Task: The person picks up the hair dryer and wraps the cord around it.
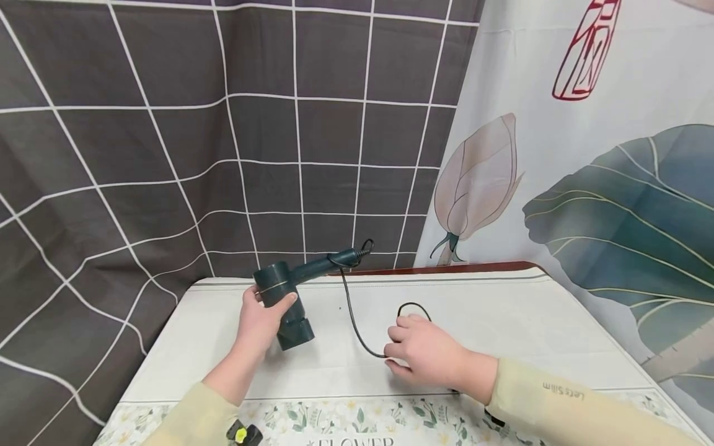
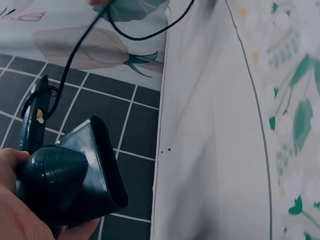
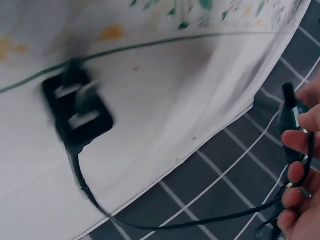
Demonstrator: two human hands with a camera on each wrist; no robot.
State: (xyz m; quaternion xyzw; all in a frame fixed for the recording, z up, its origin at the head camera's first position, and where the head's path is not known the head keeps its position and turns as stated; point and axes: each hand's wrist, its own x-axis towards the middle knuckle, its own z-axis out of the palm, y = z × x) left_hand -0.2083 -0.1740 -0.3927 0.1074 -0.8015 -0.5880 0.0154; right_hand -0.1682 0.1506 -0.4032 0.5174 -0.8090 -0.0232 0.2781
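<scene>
My left hand point(image 1: 258, 321) grips a dark green hair dryer point(image 1: 279, 286) by its barrel, above the table. The dryer's handle point(image 1: 320, 266) points to the right, with the black cord looped around it. A wide flat nozzle point(image 2: 107, 170) shows in the left wrist view. From the handle the cord point(image 1: 351, 313) sags across to my right hand point(image 1: 426, 353), whose curled fingers hold it. The right wrist view has those fingers point(image 3: 297, 172) around the cord, and a blurred black plug point(image 3: 77, 110) hanging from its loose end.
A white cloth with a floral band covers the table point(image 1: 334, 371). Behind it hangs a dark curtain point(image 1: 334, 130) with a white grid. A pale curtain point(image 1: 496, 74) printed with a bud and large leaves hangs at the right.
</scene>
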